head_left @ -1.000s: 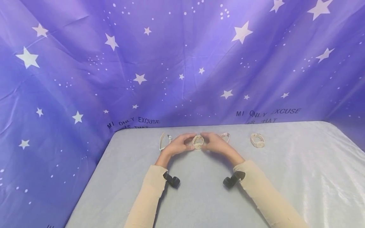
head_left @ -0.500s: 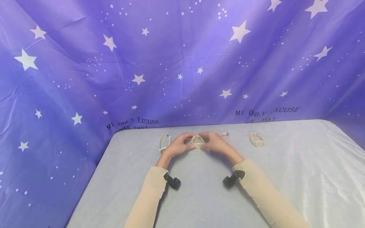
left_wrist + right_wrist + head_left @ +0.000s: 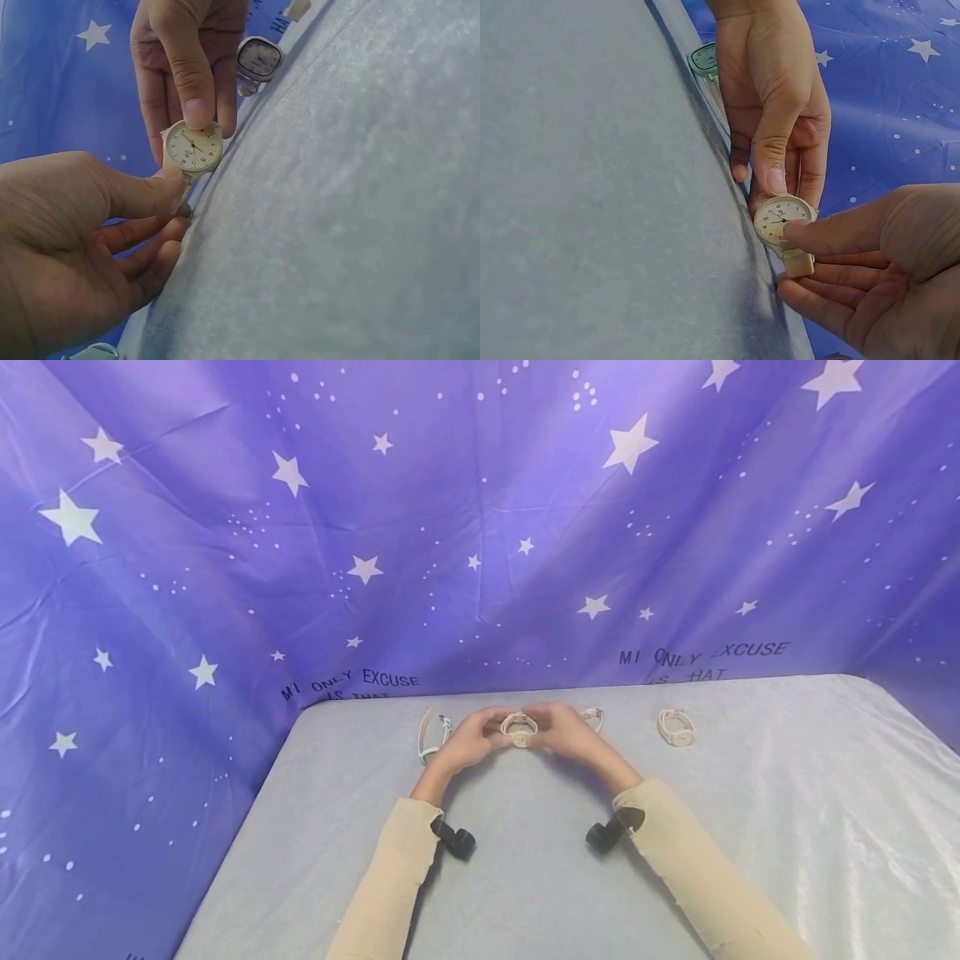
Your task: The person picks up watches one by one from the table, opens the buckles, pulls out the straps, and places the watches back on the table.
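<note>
A cream wristwatch (image 3: 521, 739) with a round dial stands between my two hands near the table's far edge. My left hand (image 3: 468, 742) pinches its left side, the thumb at the case and the other fingers behind. From the right, my right hand (image 3: 564, 732) pinches the opposite side. In the left wrist view the dial of the watch (image 3: 193, 147) faces the camera, with a thumb on its rim from each side. The right wrist view shows the right thumb (image 3: 810, 235) over part of the dial. The back of the strap is mostly hidden by fingers.
A mint-green watch (image 3: 427, 752) lies left of the left hand. Behind the right hand is a pink watch (image 3: 594, 718), partly covered. Farther right sits another cream watch (image 3: 678, 731). A purple star-patterned curtain (image 3: 480, 527) hangs behind the grey cloth-covered table (image 3: 525, 877).
The view has shifted slightly. Both hands keep hold of the cream watch, which has risen a little in the head view; the right hand has edged up with it. The other watches stay put.
</note>
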`<state>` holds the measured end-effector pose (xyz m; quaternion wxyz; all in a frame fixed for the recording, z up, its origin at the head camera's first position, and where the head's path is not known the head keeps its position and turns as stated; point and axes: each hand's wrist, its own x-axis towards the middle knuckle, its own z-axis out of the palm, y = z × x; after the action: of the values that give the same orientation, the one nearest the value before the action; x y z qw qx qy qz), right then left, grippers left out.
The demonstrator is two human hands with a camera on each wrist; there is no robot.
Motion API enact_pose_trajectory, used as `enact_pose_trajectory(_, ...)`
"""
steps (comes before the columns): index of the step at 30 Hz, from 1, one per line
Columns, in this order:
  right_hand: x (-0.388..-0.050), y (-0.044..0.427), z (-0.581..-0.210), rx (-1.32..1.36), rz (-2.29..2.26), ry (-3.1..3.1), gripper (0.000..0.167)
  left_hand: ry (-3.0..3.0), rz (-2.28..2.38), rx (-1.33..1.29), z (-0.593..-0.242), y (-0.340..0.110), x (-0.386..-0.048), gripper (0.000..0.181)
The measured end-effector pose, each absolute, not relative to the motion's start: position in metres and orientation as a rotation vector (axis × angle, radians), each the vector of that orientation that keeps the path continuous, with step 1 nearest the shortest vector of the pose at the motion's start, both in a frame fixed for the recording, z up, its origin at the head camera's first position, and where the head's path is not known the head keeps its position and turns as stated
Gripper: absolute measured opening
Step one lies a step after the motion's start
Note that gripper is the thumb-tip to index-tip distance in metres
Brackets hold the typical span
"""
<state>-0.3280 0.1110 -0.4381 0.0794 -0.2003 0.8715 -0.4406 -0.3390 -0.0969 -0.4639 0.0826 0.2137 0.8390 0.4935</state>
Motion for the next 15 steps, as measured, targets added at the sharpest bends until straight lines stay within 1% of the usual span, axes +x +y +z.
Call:
enact_pose_trajectory(9,-0.328,0.118,-0.422,-0.531,-1.432,2.536,0.061,2.453,1.549,0.579,-0.439,-0.101,-0.333,0.047)
enact_pose_trajectory(15,-0.320,0.123,-0.399,-0.544,-1.593,2.505,0.058,2.409,1.664,0.609,-0.413,-0.103,-0.324,0.049)
